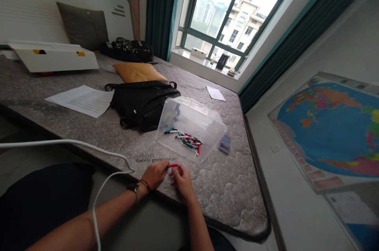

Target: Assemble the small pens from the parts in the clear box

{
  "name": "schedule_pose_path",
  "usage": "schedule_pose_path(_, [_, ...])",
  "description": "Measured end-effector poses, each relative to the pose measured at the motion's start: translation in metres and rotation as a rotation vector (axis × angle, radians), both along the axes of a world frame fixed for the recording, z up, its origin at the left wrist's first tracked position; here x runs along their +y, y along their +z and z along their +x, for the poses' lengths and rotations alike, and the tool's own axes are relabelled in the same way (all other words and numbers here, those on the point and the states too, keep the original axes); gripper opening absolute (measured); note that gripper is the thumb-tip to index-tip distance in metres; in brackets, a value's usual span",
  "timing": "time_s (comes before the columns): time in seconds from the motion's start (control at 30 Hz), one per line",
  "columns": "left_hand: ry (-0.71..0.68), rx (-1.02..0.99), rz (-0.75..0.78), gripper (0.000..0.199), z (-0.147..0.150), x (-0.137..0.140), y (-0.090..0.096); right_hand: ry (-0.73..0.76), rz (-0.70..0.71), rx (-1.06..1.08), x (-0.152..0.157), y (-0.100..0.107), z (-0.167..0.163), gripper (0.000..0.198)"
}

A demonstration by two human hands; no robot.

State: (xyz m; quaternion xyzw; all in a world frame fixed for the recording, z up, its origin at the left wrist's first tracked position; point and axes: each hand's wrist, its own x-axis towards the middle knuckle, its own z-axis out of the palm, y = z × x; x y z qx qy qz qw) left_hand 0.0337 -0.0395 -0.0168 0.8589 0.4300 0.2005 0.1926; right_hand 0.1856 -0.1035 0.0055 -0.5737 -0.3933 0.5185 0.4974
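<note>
A red pen [173, 165] with a dark end lies level between my two hands, above the near edge of the mattress. My left hand [156, 173] is closed on its dark left end. The fingers of my right hand [181, 182] pinch the red end, and some of them are curled out of sight. Just beyond my hands, a clear plastic bin [204, 158] stands tilted toward me on the mattress. Several pens [189, 140] in red, black, white and teal lie loosely piled inside it.
A black backpack [142, 105] lies left of the bin, with printed paper [84, 101] and an orange cushion [139, 72] near it. A white cable [97, 151] loops over my left forearm. Right of the bin is a blurred patch [224, 144]. The mattress [231, 191] ends close to me.
</note>
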Motion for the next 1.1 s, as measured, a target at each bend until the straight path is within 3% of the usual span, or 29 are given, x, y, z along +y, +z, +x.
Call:
schedule_pose_path(0.23, [-0.108,-0.033,0.027,0.016,-0.002,0.000,0.001,-0.104,0.012,0.080,0.006,-0.012,-0.002,0.051])
schedule_pose_path(0.47, [-0.172,-0.009,0.013,0.019,-0.001,0.000,0.004,-0.144,0.069,-0.022,0.011,-0.015,-0.010,0.041])
schedule_pose_path(0.7, [0.023,0.004,0.030,0.017,0.004,-0.001,0.012,-0.357,0.048,0.026,0.011,-0.019,-0.010,0.050])
schedule_pose_path(0.8, [0.055,-0.004,0.021,0.021,0.004,-0.002,0.014,-0.403,0.050,0.020,0.023,-0.001,0.010,0.051])
schedule_pose_path(0.97, [0.077,-0.009,-0.007,0.019,0.004,-0.001,0.016,-0.485,0.239,0.044,0.053,0.037,0.042,0.068])
schedule_pose_path(1.03, [0.078,-0.010,-0.028,0.020,0.004,0.000,0.017,-0.492,0.188,0.067,0.053,0.031,0.039,0.075])
schedule_pose_path(1.1, [0.078,-0.007,-0.056,0.021,0.004,0.000,0.019,-0.500,0.105,0.019,0.043,0.011,0.026,0.078])
